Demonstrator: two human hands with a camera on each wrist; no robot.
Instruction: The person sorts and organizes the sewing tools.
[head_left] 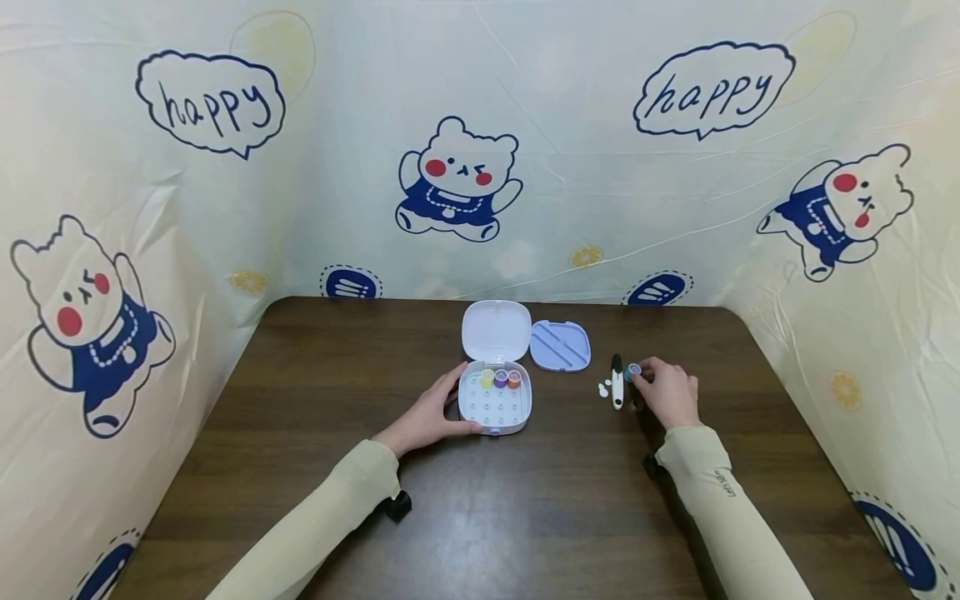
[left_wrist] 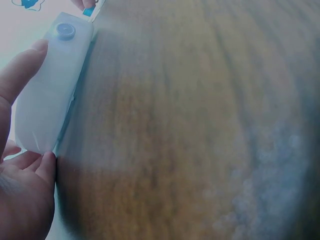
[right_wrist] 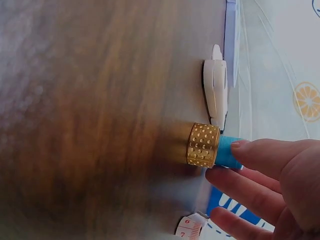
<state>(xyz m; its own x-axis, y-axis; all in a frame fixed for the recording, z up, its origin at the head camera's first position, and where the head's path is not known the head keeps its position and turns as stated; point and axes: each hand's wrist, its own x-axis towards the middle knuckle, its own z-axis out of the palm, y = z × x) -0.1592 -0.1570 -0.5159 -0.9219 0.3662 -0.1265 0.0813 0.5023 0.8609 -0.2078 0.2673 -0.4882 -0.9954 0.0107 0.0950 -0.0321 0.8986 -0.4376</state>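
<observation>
A white plastic sewing box [head_left: 528,408] stands on the table with its lid [head_left: 496,329] raised at the back. In its pegged base sit a yellow thread spool [head_left: 487,378], a purple spool [head_left: 501,379] and an orange spool [head_left: 513,380] in one row. My left hand [head_left: 431,412] holds the box's left side, thumb at the front, fingers round behind. To the right, my right hand [head_left: 670,392] pinches a blue thread spool [right_wrist: 229,151] between thumb and fingers. A gold dimpled thimble [right_wrist: 203,145] stands right at the spool's end in the right wrist view.
Beside the lid lies a lilac tray [head_left: 560,346] with slanted grooves. White thread snips [head_left: 617,392] with a black end lie left of my right hand, small white pieces [head_left: 603,389] next to them. A tape measure [right_wrist: 190,227] shows at the right wrist view's lower edge.
</observation>
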